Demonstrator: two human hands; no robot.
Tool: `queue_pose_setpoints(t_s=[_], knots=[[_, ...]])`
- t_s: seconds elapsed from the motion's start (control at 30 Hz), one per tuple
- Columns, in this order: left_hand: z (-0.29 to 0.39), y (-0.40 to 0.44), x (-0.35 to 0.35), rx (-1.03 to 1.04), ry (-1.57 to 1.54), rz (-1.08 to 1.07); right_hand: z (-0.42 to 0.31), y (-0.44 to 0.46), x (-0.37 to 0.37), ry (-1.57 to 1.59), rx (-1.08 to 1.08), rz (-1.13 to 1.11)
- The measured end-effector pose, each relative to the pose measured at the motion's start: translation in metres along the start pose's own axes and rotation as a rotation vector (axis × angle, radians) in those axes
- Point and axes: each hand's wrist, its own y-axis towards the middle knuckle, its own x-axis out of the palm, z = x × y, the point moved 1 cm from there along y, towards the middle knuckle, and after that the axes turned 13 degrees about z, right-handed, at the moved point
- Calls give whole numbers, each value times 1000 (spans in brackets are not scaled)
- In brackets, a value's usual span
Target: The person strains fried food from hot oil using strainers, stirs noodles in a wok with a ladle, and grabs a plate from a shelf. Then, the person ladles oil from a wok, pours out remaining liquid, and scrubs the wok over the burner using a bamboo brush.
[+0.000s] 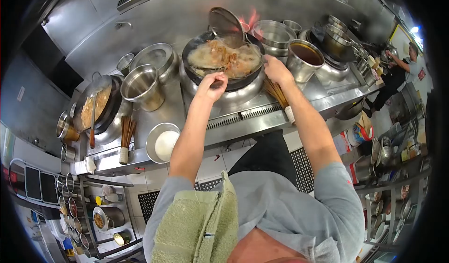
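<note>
The left hand (pixel 215 85) is clenched around a dark handle (pixel 216 84) at the near side of the central wok (pixel 191 71). The right hand (pixel 277 69) has its fingers curled at the wok's right rim; I cannot tell what, if anything, it grips. In the wok, golden-brown food (pixel 224 55) lies amid pale froth, and a round strainer (pixel 226 25) stands tilted over the far side.

To the right, a steel pot (pixel 301 71) contains dark brown liquid (pixel 306 54); a bamboo brush (pixel 277 92) lies near the right forearm. Left of the wok stands another steel pot (pixel 148 94), and a near-left metal bowl (pixel 153 151) holds something white (pixel 167 144). Farther left, a second wok (pixel 110 115) holds light brown food (pixel 89 111) and a ladle with a wooden handle (pixel 92 139), with a second brush (pixel 125 141) just beside on the steel surface (pixel 170 106). A small white label (pixel 20 93) on the left wall is too small to read. At far right is another person (pixel 410 65).
</note>
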Motion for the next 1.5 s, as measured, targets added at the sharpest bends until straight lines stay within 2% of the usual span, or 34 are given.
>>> queue_pose_setpoints(t_s=[0.07,0.1,0.27,0.37,0.43,0.53,0.6,0.67,0.7,0.8,0.9,1.0,1.13,1.23,1.3,1.4,1.47,1.5], knots=[[4,2,6,46,12,-2,21,31,19,-204,-320,284],[6,3,5,45,17,1,11,37,19,-250,-175,205],[17,18,4,103,55,28,12,71,42,-349,-165,167],[20,20,0,134,98,55,11,74,47,-431,-238,81],[25,22,-3,149,128,68,5,67,34,-493,-418,-6],[24,16,-14,120,207,55,7,58,15,-609,-470,-83],[16,4,-18,147,353,-5,3,45,-1,-616,-510,-81],[16,3,-14,138,349,-11,-13,30,-20,-631,-483,-143],[21,9,-18,105,342,-34,6,39,-18,-570,-609,-79],[13,9,-28,93,328,-73,-12,30,-40,-554,-524,-19],[4,-6,-38,176,383,93,-19,29,-57,-524,-439,16],[-4,-12,-47,223,428,31,-9,51,-50,-543,-496,124],[-15,-21,-58,261,504,17,-6,57,-36,-476,-496,102],[-36,-40,-63,386,618,-4,-7,25,-56,-429,-593,77],[-55,-57,-54,419,624,14,-13,-3,-79,-484,-524,18],[-55,-44,-46,420,613,25,7,-1,-92,-476,-581,-38],[-61,-31,-32,400,542,-17,17,16,-103,-430,-631,-23],[-69,-35,-26,432,569,28,17,22,-111,-404,-672,34]])
